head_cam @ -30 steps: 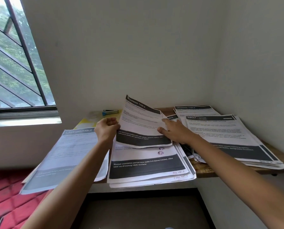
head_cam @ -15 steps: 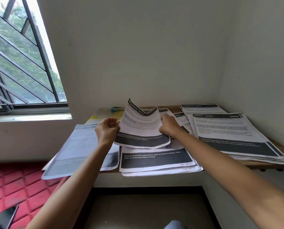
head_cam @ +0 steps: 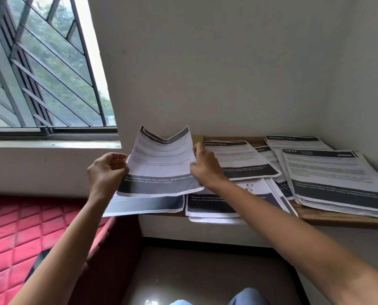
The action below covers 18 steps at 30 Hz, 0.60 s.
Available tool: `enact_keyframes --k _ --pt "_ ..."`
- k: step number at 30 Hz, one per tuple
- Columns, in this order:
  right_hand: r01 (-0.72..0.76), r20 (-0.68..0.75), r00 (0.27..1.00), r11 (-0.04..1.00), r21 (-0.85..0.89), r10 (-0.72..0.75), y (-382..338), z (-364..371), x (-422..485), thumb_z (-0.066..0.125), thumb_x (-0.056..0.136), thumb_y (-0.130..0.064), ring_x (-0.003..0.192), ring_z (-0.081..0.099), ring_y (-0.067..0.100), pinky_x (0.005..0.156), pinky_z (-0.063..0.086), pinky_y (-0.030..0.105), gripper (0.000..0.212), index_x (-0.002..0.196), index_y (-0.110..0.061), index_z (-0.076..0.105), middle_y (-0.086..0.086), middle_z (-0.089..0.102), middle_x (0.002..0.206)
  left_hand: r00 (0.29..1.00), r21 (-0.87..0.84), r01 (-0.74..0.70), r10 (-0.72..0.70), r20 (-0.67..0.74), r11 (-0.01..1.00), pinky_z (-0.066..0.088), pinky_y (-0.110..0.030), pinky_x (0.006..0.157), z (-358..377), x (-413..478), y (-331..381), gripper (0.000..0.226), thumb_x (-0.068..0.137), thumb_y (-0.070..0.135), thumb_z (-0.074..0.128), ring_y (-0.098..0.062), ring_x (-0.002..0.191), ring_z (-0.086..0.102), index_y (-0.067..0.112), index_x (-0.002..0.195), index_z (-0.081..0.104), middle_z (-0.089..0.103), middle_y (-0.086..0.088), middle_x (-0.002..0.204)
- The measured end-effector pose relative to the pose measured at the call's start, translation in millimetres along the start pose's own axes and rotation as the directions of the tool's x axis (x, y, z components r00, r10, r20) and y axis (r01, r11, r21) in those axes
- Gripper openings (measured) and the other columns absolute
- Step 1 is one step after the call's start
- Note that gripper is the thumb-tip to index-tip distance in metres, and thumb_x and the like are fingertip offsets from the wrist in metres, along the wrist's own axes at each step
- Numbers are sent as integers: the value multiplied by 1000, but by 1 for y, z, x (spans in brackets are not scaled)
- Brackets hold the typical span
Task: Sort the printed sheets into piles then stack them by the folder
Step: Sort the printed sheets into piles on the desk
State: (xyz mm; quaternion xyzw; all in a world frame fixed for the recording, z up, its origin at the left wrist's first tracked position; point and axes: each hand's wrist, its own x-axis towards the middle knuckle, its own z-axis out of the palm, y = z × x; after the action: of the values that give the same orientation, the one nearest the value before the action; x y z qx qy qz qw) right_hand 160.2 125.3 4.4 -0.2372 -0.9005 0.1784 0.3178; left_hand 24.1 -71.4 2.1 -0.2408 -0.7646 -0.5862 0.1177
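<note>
Head view: wooden shelf (head_cam: 337,219) carries several piles, right pile (head_cam: 337,183) thickest; held sheet (head_cam: 161,164) is raised above left pile (head_cam: 144,205), probably for reading its header before sorting; left hand (head_cam: 105,170) and right hand (head_cam: 205,168) pinch its side edges, fingers curled.

A sheet (head_cam: 161,164) with a dark header and a grey band near its foot is held up, bowed down the middle, with the left hand (head_cam: 106,170) and right hand (head_cam: 205,170) pinching its side edges. Below it a left pile (head_cam: 146,205) overhangs the shelf (head_cam: 337,219). A middle pile (head_cam: 212,205) and a thick right pile (head_cam: 337,181) lie alongside, loosely fanned.
</note>
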Motion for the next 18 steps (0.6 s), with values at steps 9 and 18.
enact_keyframes --k 9,18 --pt "36 170 985 997 -72 -23 -31 29 -16 50 85 -1 101 56 35 79 44 39 32 116 1 46 19 53 114 997 238 -51 35 71 970 48 -5 75 -27 1 -31 30 73 -7 70 -17 78 66 7 98 73 73 -11 88" --pt "244 428 900 910 -335 -84 -28 32 -11 28 101 -38 145 -10 33 115 -10 50 52 144 -9 33 13 1 159 882 498 -351 100 461 793 26 -38 112 -6 8 -28 43 97 22 53 -32 141 32 15 139 47 49 -12 143"
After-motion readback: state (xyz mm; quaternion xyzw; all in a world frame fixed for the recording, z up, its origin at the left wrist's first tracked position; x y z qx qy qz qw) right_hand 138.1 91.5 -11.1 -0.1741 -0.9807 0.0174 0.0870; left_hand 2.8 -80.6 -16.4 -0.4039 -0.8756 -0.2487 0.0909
